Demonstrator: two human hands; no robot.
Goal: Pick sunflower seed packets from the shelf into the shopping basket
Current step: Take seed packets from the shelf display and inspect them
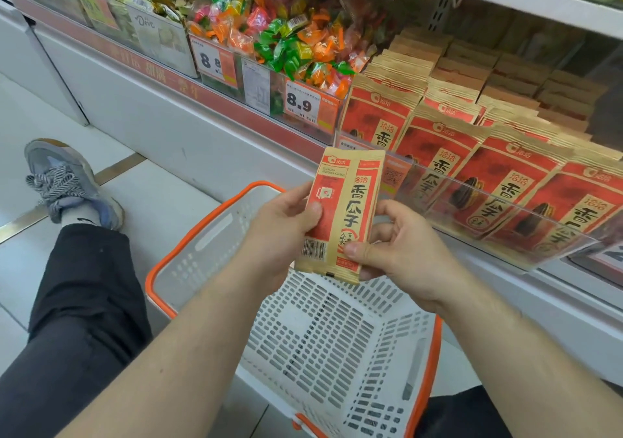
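A red and tan sunflower seed packet [344, 208] is upright in front of me, its back with the barcode facing me. My left hand [283, 232] grips its left edge with the thumb on the face. My right hand [401, 252] pinches its lower right corner. The packet hangs above the white shopping basket [215, 235] with an orange rim, which stands on the floor below my arms and holds nothing visible. Rows of the same seed packets [472, 171] stand on the shelf at the right behind a clear plastic rail.
A bin of colourful wrapped candies [290, 33] with price tags [301, 104] fills the shelf at upper centre. My left leg in black trousers and a grey sneaker [67, 181] stretch over the tiled floor at left. A white shelf base runs behind the basket.
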